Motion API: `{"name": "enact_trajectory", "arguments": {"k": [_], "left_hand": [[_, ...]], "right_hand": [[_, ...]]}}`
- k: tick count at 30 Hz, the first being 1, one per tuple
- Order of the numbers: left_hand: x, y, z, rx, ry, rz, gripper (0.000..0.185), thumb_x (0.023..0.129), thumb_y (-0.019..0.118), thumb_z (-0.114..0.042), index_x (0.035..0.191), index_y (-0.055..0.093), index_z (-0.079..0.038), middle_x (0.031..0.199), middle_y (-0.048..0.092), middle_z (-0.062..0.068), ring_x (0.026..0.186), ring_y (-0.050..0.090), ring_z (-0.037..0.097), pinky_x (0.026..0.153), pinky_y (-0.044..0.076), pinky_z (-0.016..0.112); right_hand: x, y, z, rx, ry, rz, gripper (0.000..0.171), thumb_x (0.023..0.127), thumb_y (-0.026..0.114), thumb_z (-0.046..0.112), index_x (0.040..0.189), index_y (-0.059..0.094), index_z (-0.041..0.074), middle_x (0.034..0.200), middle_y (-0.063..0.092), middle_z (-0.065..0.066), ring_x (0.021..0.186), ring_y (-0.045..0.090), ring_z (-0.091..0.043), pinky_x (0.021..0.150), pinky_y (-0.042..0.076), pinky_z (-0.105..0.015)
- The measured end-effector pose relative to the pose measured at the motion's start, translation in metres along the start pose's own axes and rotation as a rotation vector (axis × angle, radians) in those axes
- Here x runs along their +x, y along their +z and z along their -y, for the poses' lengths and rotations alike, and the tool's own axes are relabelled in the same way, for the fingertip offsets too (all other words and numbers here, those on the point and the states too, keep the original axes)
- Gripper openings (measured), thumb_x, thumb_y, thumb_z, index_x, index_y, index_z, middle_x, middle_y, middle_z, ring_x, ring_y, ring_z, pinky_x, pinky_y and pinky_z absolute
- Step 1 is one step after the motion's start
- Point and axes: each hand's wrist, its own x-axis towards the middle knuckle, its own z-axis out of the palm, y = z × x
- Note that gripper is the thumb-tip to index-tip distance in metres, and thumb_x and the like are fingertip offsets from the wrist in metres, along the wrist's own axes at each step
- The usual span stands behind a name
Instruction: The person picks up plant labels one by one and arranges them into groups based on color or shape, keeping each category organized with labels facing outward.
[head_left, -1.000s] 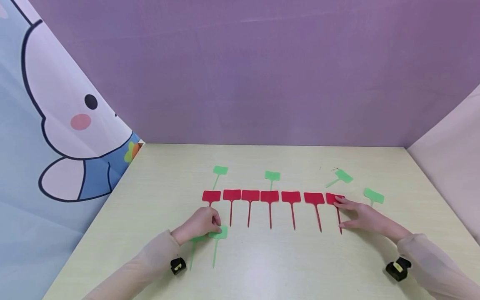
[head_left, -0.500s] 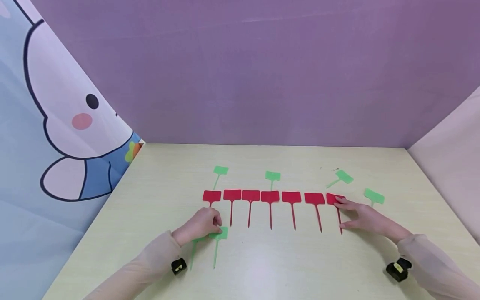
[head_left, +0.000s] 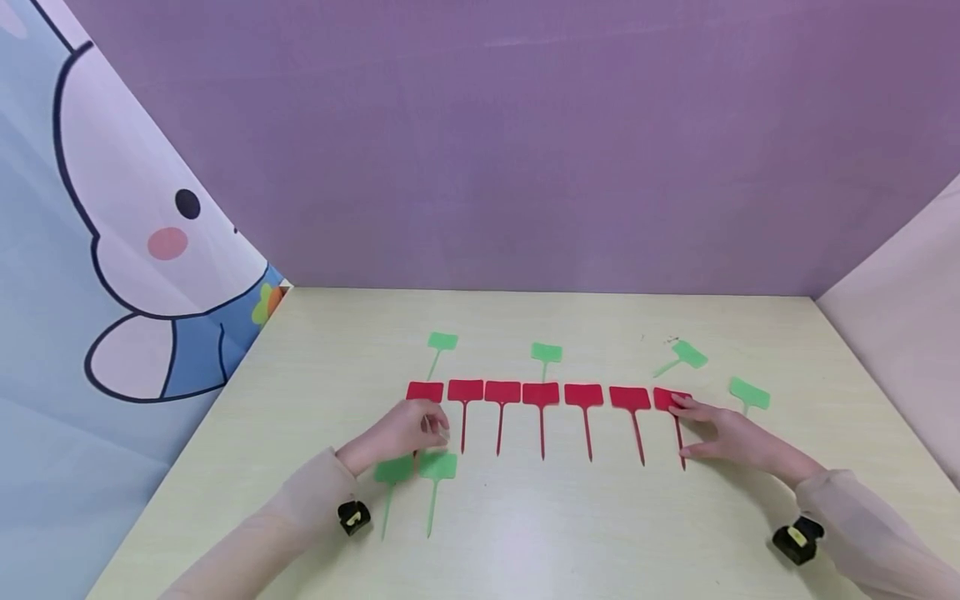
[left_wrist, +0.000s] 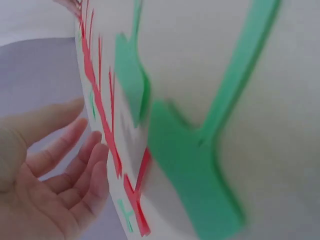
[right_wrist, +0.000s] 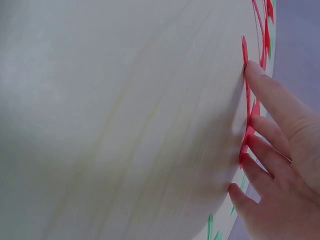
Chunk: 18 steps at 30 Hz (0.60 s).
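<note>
Several red T-shaped tags (head_left: 541,393) lie side by side in a row across the pale table (head_left: 525,533). My left hand (head_left: 408,431) hovers over the stem of the leftmost red tag (head_left: 424,391), fingers relaxed and holding nothing; the left wrist view shows its bare palm (left_wrist: 55,185). Just in front of it lie two green tags (head_left: 438,465) (head_left: 393,471), also seen close up as green tags (left_wrist: 190,165). My right hand (head_left: 723,433) rests with straight fingers on the rightmost red tag (head_left: 667,399); the right wrist view shows the fingertips (right_wrist: 260,75) pressing this red tag (right_wrist: 246,130) flat.
More green tags lie behind and beside the red row: a far left one (head_left: 442,341), a middle one (head_left: 546,352), a tilted one (head_left: 688,353) and a right one (head_left: 748,392). A purple wall closes the back, a cartoon curtain (head_left: 135,250) the left, a pale panel the right.
My left hand has let go of the green tag and lifted away toward the red row, uncovering both green tags. The right hand has stayed on the rightmost red tag.
</note>
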Motion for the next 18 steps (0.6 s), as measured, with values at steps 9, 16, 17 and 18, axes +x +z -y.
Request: {"name": "enact_trajectory", "arguments": {"k": [9, 16, 17, 18], "left_hand": [[0.016, -0.015, 0.0, 0.007, -0.008, 0.018, 0.013, 0.078, 0.067, -0.012, 0.088, 0.063, -0.005, 0.075, 0.057, -0.003, 0.069, 0.05, 0.012, 0.062, 0.045, 0.023], [0.027, -0.026, 0.002, -0.01, -0.034, 0.001, 0.017, 0.078, 0.066, -0.011, 0.092, 0.063, -0.001, 0.074, 0.056, 0.0, 0.068, 0.048, 0.013, 0.061, 0.044, 0.023], [0.028, -0.027, 0.003, -0.008, -0.036, -0.004, 0.016, 0.078, 0.066, -0.01, 0.091, 0.062, -0.001, 0.074, 0.055, 0.0, 0.067, 0.048, 0.013, 0.062, 0.044, 0.023], [0.03, -0.029, 0.002, -0.006, -0.042, -0.009, 0.016, 0.078, 0.066, -0.01, 0.091, 0.062, -0.002, 0.074, 0.056, 0.0, 0.068, 0.048, 0.013, 0.062, 0.044, 0.023]], "right_hand": [[0.0, -0.001, -0.001, 0.016, 0.003, 0.01, 0.073, 0.068, 0.073, 0.033, 0.123, 0.046, -0.007, 0.13, 0.035, -0.031, 0.119, 0.026, -0.051, 0.092, 0.026, -0.061], [0.0, 0.0, -0.002, 0.028, 0.009, 0.018, 0.074, 0.068, 0.072, 0.035, 0.124, 0.045, -0.006, 0.131, 0.034, -0.03, 0.12, 0.024, -0.051, 0.092, 0.025, -0.062], [0.0, 0.0, -0.002, 0.029, 0.014, 0.019, 0.074, 0.068, 0.072, 0.035, 0.124, 0.045, -0.006, 0.132, 0.034, -0.029, 0.12, 0.024, -0.051, 0.092, 0.025, -0.062], [0.0, 0.0, -0.003, 0.03, 0.014, 0.018, 0.074, 0.068, 0.072, 0.035, 0.124, 0.045, -0.006, 0.132, 0.034, -0.03, 0.12, 0.024, -0.051, 0.092, 0.024, -0.062]]}}
